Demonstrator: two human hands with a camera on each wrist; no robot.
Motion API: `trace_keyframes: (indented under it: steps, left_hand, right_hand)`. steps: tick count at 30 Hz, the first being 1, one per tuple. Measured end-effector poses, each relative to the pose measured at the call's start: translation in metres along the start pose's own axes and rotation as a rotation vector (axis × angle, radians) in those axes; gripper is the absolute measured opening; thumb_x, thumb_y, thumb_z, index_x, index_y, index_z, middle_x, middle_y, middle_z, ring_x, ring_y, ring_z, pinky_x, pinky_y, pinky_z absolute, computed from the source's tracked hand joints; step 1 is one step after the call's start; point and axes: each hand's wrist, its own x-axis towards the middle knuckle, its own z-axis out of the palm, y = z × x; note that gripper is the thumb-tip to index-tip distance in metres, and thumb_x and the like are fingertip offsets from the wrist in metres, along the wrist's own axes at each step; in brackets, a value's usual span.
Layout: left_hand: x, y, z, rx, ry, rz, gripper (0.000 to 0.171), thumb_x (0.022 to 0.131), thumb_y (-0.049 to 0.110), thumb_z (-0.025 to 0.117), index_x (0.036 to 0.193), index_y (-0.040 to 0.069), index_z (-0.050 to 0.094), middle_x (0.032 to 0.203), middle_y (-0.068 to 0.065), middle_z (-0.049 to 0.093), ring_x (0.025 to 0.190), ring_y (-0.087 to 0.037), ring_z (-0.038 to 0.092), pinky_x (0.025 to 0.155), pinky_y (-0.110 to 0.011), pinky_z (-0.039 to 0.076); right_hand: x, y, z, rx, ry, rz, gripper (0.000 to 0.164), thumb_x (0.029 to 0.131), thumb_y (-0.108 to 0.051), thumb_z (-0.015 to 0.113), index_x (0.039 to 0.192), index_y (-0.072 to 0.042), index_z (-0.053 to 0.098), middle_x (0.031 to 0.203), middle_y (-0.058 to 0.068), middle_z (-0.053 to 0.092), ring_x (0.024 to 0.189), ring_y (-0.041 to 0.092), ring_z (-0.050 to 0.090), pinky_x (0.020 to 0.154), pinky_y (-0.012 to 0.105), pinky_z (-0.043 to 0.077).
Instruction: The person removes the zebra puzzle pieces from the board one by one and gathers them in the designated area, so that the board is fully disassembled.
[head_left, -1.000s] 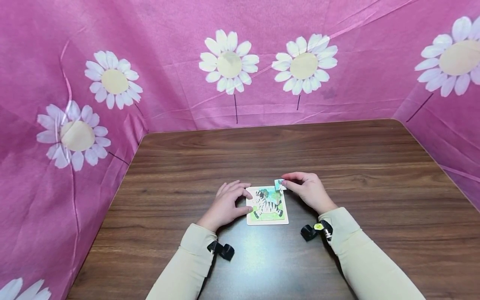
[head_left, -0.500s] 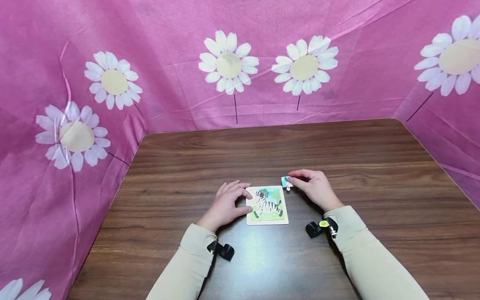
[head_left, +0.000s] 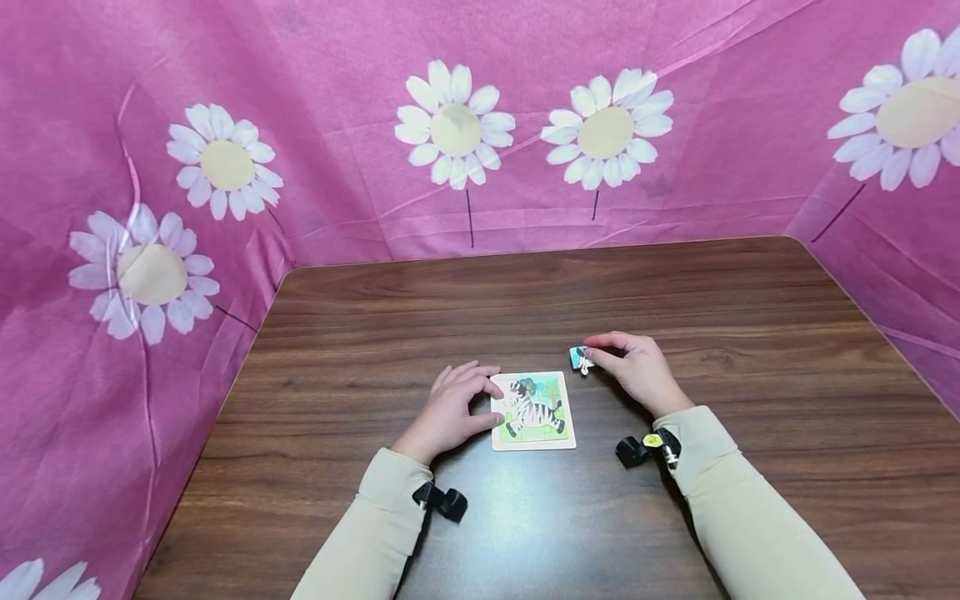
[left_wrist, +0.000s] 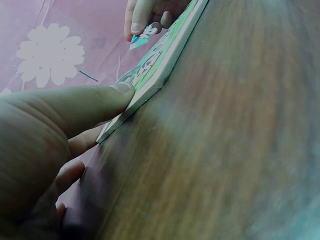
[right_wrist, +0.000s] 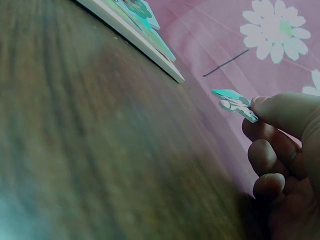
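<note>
A square zebra jigsaw puzzle (head_left: 534, 410) in a pale frame lies on the table in the head view. My left hand (head_left: 452, 412) rests at its left side, thumb and index fingertip on the frame and picture, the other fingers spread loosely beyond. In the left wrist view the thumb (left_wrist: 95, 102) lies fairly straight across the board's edge. Off the far right corner of the board, my right hand (head_left: 633, 371) pinches a small blue and white puzzle piece (head_left: 579, 359) between thumb and index finger. The right wrist view shows this piece (right_wrist: 234, 102) tilted, its other fingers curled below.
A brown wood-grain table (head_left: 375, 325) extends around the board. Pink cloth with white daisies (head_left: 455, 129) hangs behind and at both sides. Black wrist-worn mounts (head_left: 441, 502) sit at both cuffs.
My right hand has drawn the puzzle piece away from the board's upper right corner, to the right and slightly farther back. The left hand and the board have stayed in place.
</note>
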Motion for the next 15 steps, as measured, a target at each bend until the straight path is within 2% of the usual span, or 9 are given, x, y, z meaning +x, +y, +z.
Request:
trace_keyframes:
  steps: [15]
  left_hand:
    - [0.0005, -0.0014, 0.0009, 0.003, 0.002, 0.0, 0.024, 0.084, 0.026, 0.08, 0.103, 0.02, 0.067, 0.146, -0.002, 0.055, 0.145, -0.03, 0.036, 0.12, -0.059, 0.011]
  right_hand:
    - [0.0069, 0.0096, -0.0103, -0.012, 0.057, 0.014, 0.023, 0.093, -0.026, 0.072, 0.107, -0.008, 0.077, 0.103, 0.01, 0.076, 0.093, -0.007, 0.06, 0.083, 0.013, 0.042]
